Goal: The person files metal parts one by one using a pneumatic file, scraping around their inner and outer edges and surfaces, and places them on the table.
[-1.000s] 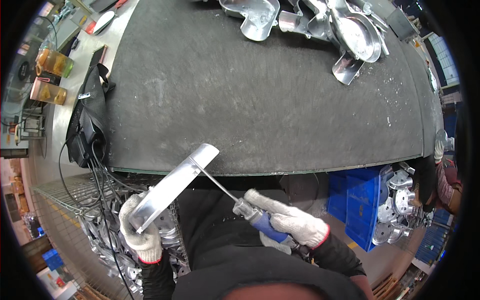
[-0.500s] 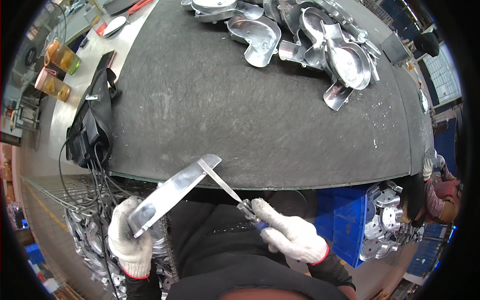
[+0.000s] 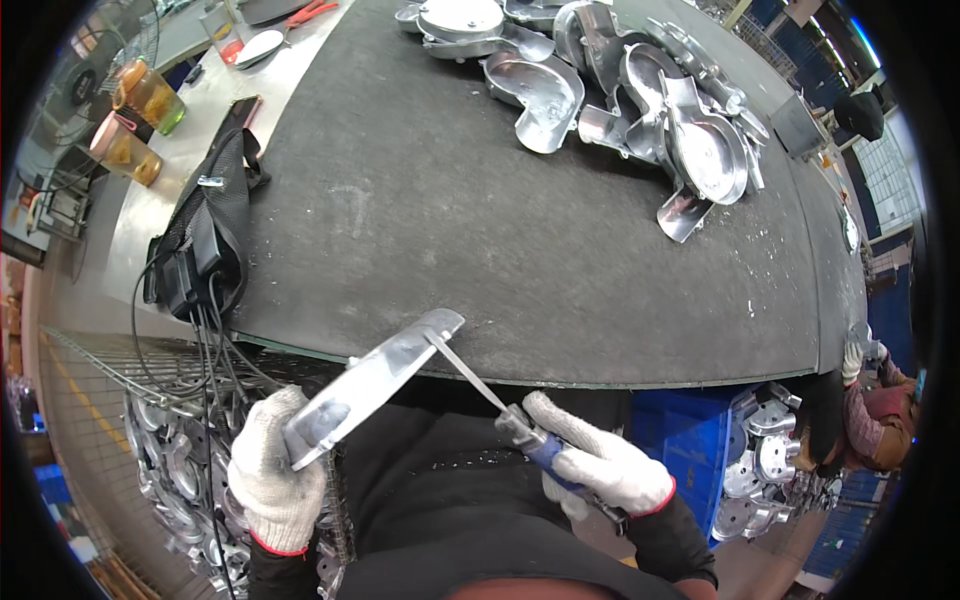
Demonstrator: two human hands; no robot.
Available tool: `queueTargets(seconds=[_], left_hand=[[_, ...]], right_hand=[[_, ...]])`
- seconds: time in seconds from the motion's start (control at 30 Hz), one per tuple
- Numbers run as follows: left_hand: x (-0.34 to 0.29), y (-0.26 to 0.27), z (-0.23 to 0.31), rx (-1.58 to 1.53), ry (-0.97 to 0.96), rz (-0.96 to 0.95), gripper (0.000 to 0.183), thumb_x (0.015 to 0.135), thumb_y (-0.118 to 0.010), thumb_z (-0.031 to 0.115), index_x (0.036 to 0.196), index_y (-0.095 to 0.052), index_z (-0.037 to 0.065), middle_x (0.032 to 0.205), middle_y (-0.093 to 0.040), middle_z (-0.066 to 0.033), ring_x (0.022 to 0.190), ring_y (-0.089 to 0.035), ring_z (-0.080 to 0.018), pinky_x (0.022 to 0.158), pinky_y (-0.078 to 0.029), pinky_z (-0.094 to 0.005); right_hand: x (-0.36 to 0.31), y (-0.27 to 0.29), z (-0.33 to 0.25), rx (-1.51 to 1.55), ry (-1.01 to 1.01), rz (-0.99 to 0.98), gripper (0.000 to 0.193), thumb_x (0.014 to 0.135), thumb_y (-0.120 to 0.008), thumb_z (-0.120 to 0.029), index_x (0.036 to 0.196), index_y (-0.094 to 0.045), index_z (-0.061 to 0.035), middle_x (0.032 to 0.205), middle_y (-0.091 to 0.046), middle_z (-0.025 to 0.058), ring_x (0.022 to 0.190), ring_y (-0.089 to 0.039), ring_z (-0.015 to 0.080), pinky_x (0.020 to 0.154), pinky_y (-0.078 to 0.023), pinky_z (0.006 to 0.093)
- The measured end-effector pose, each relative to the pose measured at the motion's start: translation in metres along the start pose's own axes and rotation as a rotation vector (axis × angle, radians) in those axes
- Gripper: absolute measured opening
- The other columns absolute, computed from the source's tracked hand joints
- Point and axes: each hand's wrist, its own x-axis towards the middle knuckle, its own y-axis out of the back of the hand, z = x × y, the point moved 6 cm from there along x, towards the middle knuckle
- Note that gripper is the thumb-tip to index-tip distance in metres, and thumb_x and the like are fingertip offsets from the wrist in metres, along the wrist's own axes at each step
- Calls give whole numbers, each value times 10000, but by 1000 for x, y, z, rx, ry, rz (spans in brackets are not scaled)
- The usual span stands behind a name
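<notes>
My left hand (image 3: pixel 272 475), in a white knit glove with a red cuff edge, grips the lower end of a silvery cast metal part (image 3: pixel 372 388). The part is tilted, its curved side wall toward me and its far end over the table's front edge. In my right hand (image 3: pixel 618 470), gloved the same way, is a blue-handled tool (image 3: pixel 542 447) with a metal collar and a narrow, flat blade. Its blade tip touches the rim near the part's far end. The fingers under the handle are partly hidden.
Similar metal castings (image 3: pixel 710 160) lie piled on the dark table mat (image 3: pixel 450 220). A black mesh bag (image 3: pixel 215 235) with cables lies left, near drink bottles (image 3: pixel 150 97). Castings fill a wire basket (image 3: pixel 95 370) at lower left and a blue bin (image 3: pixel 675 450) at right. Another person (image 3: pixel 880 410) works far right.
The view has shifted slightly, so most things sit a little farther right. The blade stays at the part's far rim; more of the blue handle now shows in my right hand.
</notes>
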Motion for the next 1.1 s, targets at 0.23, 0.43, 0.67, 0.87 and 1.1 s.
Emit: queueTargets(seconds=[0.23,0.43,0.67,0.87,1.1], left_hand=[[8,1,24,68,-188,0,510,778,-650,-106,1262,-682,54,886,-714,-142,723,-714,-333,657,-582,-402],[8,5,26,103,-264,24,552,717,-692,-57,1260,-659,30,830,-682,-132,664,-672,-332,597,-548,-411],[15,6,39,179,-230,-124,491,749,-719,20,1235,-652,17,830,-678,-131,701,-677,-337,629,-538,-427],[24,6,56,273,-326,-173,532,739,-774,129,1238,-632,9,777,-629,-87,676,-643,-282,589,-496,-422],[22,6,51,277,-273,-164,456,769,-761,95,1208,-655,39,791,-636,-101,685,-643,-313,609,-495,-438]], right_hand=[[-9,-21,12,122,185,-102,982,979,-669,-431,1684,-89,-67,1532,-493,191,706,-626,152,682,-559,275],[-43,-51,-50,-1025,317,124,627,969,-726,-323,1536,-530,-143,1277,-731,154,1127,-736,296,977,-568,350],[-51,-73,-61,-1090,465,26,631,999,-682,-253,1572,-457,-112,1293,-724,137,922,-759,262,786,-597,334],[-36,-68,-13,226,41,-425,983,1019,-635,-474,1683,-36,-67,1704,-262,157,654,-510,110,565,-477,255],[-56,-59,-45,-743,-21,45,715,1035,-563,-234,1676,-253,-178,1077,-719,84,757,-694,192,751,-574,309]])
